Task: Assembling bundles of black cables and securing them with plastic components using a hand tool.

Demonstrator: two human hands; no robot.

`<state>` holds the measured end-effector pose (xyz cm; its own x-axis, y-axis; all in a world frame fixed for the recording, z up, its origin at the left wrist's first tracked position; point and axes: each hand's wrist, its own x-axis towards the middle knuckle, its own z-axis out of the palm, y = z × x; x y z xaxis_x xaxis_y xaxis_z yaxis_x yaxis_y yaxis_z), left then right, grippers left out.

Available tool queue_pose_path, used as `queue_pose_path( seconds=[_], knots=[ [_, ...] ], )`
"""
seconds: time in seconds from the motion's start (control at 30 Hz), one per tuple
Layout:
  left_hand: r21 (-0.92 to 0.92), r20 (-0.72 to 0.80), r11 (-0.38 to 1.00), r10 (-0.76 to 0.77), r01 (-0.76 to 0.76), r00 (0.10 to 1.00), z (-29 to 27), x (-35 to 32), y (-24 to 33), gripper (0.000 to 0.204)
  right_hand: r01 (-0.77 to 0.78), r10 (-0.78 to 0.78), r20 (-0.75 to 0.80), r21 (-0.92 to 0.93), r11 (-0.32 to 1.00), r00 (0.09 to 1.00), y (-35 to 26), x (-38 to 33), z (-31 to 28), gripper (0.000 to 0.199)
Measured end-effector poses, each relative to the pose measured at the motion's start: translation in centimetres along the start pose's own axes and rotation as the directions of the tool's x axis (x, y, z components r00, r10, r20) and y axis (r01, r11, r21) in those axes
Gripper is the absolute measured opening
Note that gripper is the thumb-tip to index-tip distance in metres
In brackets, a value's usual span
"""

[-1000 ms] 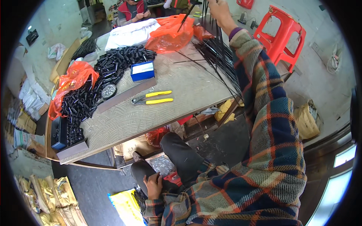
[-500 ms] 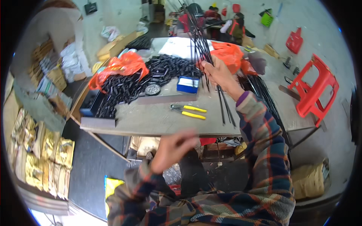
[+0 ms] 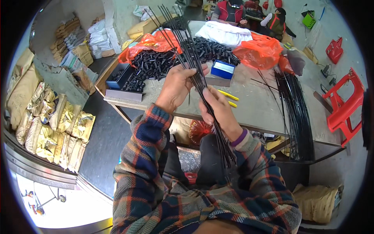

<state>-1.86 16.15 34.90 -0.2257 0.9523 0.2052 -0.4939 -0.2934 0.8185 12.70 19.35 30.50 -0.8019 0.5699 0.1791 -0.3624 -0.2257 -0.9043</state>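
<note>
A loose bundle of thin black rods [image 3: 189,48] slants across in front of me, its lower ends hanging over my lap and its upper ends fanned out above the table. My left hand [image 3: 176,85] is closed round the middle of the bundle. Lower down, my right hand [image 3: 219,109] also grips it. Behind my right hand, a tool with yellow handles [image 3: 229,94] lies on the table, partly hidden. Close by stands a small blue box [image 3: 223,69] with a white top. More black rods [image 3: 298,117] lie heaped at the table's right side.
Small black parts [image 3: 154,64] are piled at the left and middle of the table [image 3: 249,87]. Orange plastic bags [image 3: 259,50] and white cloth [image 3: 224,33] lie behind. A red stool [image 3: 344,105] stands at the right. Other people [image 3: 230,11] sit beyond the table.
My left hand has come up from below the table edge and taken hold of the rods. My right hand has drawn the bundle down and nearer to me. The view has shifted.
</note>
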Motion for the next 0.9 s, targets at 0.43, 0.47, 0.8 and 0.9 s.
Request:
queue_pose_path(
  seconds=[0.43,0.47,0.8,0.9],
  knots=[
    [0.026,-0.337,0.989,0.148,-0.148,0.93,-6.0,-3.3,4.7,0.036,0.135,-0.29,-0.279,-0.465,0.875,0.915,-4.5,4.2,-7.9,0.033],
    [0.043,-0.343,0.987,0.161,-0.156,0.926,-6.0,-3.1,4.7,0.037,0.147,-0.304,-0.275,-0.474,0.868,0.912,-4.8,4.7,-8.6,0.034],
    [0.106,-0.253,0.994,-0.004,0.032,0.967,1.7,0.7,-1.1,0.04,0.125,-0.307,-0.054,-0.837,0.533,0.95,-6.4,9.6,-5.2,0.023],
    [0.052,-0.237,0.998,-0.004,0.017,0.971,1.8,2.4,-2.9,0.035,0.253,-0.441,0.16,-0.954,0.162,0.883,-6.0,10.4,-3.3,0.021]
  ],
)
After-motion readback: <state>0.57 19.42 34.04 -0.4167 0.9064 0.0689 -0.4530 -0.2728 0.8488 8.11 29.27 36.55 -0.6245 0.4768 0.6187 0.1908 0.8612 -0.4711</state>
